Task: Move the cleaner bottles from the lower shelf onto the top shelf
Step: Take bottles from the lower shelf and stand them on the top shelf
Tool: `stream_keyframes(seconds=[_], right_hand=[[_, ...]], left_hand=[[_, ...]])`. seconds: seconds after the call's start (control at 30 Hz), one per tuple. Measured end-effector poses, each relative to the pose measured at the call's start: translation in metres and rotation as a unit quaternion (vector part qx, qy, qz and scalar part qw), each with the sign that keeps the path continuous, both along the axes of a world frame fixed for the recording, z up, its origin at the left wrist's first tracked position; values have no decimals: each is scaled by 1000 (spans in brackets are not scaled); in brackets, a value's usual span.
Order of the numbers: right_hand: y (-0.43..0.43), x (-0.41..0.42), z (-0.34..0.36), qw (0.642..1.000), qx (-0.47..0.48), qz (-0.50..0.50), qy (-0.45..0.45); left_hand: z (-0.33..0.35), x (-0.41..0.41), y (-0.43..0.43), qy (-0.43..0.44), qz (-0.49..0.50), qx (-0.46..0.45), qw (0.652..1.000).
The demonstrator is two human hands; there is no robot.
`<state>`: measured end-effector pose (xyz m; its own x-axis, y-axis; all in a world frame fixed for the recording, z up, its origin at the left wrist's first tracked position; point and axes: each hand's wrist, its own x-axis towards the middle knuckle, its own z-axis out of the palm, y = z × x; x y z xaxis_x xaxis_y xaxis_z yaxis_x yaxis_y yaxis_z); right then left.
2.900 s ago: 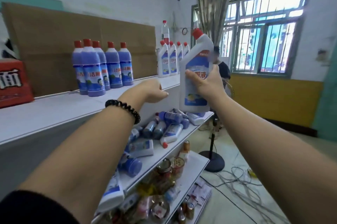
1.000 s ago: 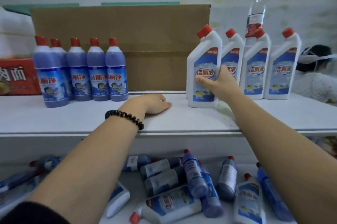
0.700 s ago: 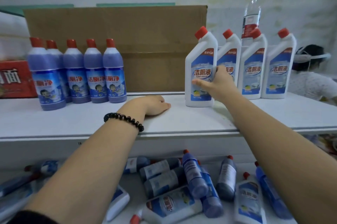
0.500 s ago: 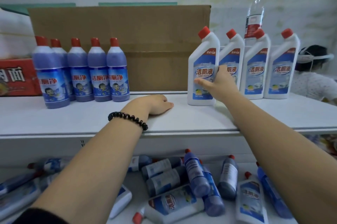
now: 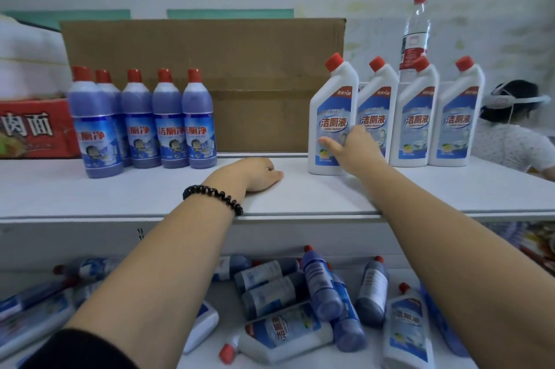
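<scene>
A white cleaner bottle with a red cap stands upright on the white top shelf, at the left end of a row of three matching white bottles. My right hand grips its lower right side, thumb across the label. My left hand rests on the top shelf with loosely curled fingers and holds nothing. Several purple cleaner bottles stand in a row at the shelf's left. On the lower shelf, several purple bottles and white bottles lie on their sides, partly hidden by my arms.
A large cardboard box stands at the back of the top shelf between the two rows. A red carton sits at far left. A clear water bottle rises behind the white row. A person is at far right.
My right hand carried the white bottle up from beside the shelves and stood it on the top shelf beside the white row. My left hand has stayed resting on the shelf.
</scene>
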<state>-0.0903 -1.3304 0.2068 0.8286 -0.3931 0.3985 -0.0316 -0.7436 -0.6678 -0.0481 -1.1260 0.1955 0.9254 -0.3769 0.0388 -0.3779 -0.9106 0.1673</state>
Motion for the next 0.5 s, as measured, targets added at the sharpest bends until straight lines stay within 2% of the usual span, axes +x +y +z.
stream_keyframes(seconds=[0.1, 0.17, 0.3, 0.5], right_hand=[[-4, -16, -7, 984, -143, -14, 107], [-11, -24, -11, 969, -194, -25, 150], [-12, -36, -14, 951, -250, -36, 177], [25, -48, -15, 942, -287, 34, 170]], left_hand=[[1, -10, 7, -14, 1, 3, 1000], [1, -18, 15, -22, 0, -7, 1000], [-4, -37, 30, -36, 18, -21, 999], [-3, -67, 44, -42, 26, -26, 998]])
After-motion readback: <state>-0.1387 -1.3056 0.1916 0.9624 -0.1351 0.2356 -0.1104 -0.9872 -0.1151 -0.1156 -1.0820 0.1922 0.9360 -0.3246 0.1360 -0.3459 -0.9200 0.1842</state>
